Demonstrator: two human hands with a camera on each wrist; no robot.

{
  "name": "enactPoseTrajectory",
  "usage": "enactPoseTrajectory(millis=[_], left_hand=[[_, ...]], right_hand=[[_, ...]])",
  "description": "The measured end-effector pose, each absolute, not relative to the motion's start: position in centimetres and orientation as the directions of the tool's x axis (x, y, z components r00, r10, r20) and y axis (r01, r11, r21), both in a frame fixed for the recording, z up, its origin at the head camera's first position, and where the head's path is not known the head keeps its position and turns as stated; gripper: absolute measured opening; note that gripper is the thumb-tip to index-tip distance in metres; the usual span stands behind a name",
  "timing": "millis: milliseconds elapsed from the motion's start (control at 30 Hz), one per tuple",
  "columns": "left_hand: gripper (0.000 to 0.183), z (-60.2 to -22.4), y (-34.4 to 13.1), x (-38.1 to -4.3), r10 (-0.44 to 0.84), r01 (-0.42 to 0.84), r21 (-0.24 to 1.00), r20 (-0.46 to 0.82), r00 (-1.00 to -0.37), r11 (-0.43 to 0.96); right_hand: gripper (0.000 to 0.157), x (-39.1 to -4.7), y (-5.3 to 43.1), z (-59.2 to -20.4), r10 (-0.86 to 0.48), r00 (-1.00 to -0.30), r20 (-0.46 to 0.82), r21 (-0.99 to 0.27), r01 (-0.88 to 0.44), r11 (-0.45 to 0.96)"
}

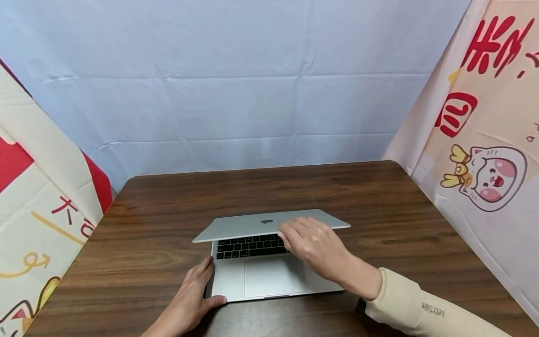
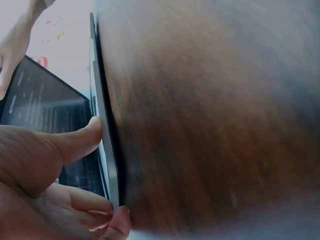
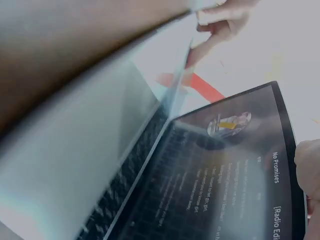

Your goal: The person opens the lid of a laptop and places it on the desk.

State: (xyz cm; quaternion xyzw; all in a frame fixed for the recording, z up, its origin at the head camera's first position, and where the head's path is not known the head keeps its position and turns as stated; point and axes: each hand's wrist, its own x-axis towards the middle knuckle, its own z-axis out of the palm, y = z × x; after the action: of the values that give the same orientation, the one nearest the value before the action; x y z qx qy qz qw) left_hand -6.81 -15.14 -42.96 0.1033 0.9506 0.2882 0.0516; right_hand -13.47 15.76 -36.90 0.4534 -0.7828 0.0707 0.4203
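A silver laptop [image 1: 227, 281] lies on the table with its lid [image 1: 240, 227] partly raised, tilted over the black keyboard [image 1: 252, 244]. My right hand [image 1: 313, 241] pinches the front edge of the lid, right of its middle. At the base's front left corner, my left hand [image 1: 191, 295] grips the side, thumb on the front edge and fingers along the left edge. The left wrist view shows that hand [image 2: 55, 165] around the corner. In the right wrist view the lit screen [image 3: 215, 165] carries lines of text and a small picture. The lid hides the rear keys.
The dark wooden table [image 1: 160, 201] extends around the laptop on all sides. Behind it hangs a pale blue-white cloth [image 1: 236, 103]. Printed cloths with red characters and cartoon figures hang at the left [image 1: 46, 187] and right [image 1: 476, 154].
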Motion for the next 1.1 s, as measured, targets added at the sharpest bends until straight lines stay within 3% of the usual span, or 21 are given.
enactPoseTrajectory(millis=[300,700,1100], left_hand=[[0.09,-42.7,-14.9,-6.8,0.22,0.151,0.549,-0.062,-0.974,0.822],[0.089,-42.8,-14.8,-6.8,0.223,0.166,0.541,-0.042,-0.974,0.825],[0.087,-42.8,-15.0,-6.8,0.23,0.181,0.544,-0.022,-0.973,0.819]], right_hand=[[0.035,-15.2,15.7,-35.8,-0.613,-0.241,0.753,0.273,-0.733,0.623],[0.029,-17.7,16.0,-35.6,-0.649,-0.141,0.748,0.367,-0.726,0.581],[0.025,-18.7,16.1,-34.8,-0.666,-0.139,0.733,0.343,-0.771,0.537]])
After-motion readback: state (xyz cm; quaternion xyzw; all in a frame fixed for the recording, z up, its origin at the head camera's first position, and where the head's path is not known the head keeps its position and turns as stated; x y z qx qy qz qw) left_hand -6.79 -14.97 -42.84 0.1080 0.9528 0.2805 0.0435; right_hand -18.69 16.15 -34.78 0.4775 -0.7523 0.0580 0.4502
